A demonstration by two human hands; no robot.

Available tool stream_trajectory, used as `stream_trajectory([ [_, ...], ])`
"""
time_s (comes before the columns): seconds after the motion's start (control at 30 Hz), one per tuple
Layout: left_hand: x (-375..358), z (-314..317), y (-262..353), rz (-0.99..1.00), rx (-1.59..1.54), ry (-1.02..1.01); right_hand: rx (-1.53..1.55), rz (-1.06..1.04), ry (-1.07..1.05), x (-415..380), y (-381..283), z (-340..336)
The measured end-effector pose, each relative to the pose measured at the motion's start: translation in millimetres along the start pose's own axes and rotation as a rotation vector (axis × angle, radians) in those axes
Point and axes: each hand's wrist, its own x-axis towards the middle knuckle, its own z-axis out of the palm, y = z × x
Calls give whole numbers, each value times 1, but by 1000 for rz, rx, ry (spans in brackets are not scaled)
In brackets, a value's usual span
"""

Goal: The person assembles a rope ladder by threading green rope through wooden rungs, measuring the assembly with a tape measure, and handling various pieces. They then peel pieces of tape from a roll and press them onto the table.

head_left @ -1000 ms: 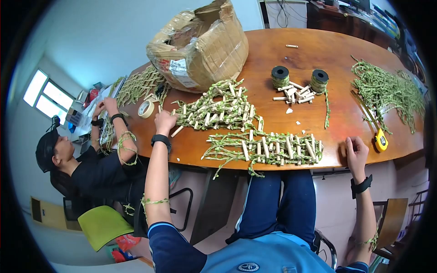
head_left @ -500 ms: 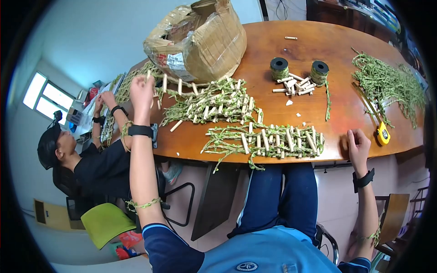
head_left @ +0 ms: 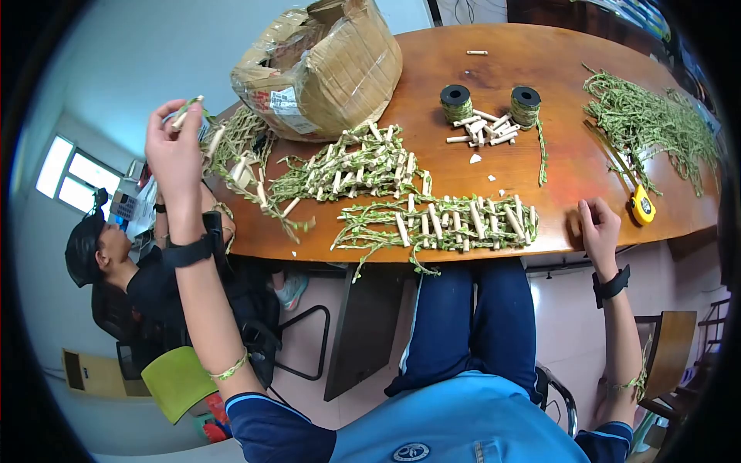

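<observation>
My left hand (head_left: 174,139) is raised over the table's left end, pinching a wooden rung of a leafy cord ladder (head_left: 261,190). More of its rungs hang below the hand, and the loose end dangles near the table edge. Beside it lies a heap of the same cord ladders (head_left: 359,166). In front of my lap a flatter ladder bundle (head_left: 463,224) lies along the edge, loose cord ends pointing left. My right hand (head_left: 600,231) rests at the table's front edge, fingers curled, nothing visible in it. Near it is a yellow tape measure (head_left: 642,206), its blade pulled out.
A torn cardboard box (head_left: 340,77) stands at the back left. Two cord spools (head_left: 456,104) stand by a pile of wooden sticks (head_left: 486,130). Loose leafy cord (head_left: 648,116) covers the right side. A co-worker (head_left: 116,255) sits at the left.
My left hand has moved left and toward me with the cord ladder, pulling its strand away from in front of the box. My right hand remains at the edge.
</observation>
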Motion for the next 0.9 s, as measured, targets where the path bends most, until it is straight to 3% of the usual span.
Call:
stream_trajectory([
  [0.37, -149, 120, 91, 22, -29, -432, -16, -11, 1, 0, -1, 1],
  [0.57, -199, 182, 118, 406, -73, -440, -25, -6, 16, -1, -4, 1],
  [0.7, -239, 208, 128, 521, 15, -638, -26, 6, 11, 1, -6, 0],
  [0.8, -264, 210, 131, 521, 115, -659, -1, 7, 23, 0, -4, 1],
  [0.9, -249, 203, 111, 365, 136, -610, -10, -3, 11, -1, -1, 0],
])
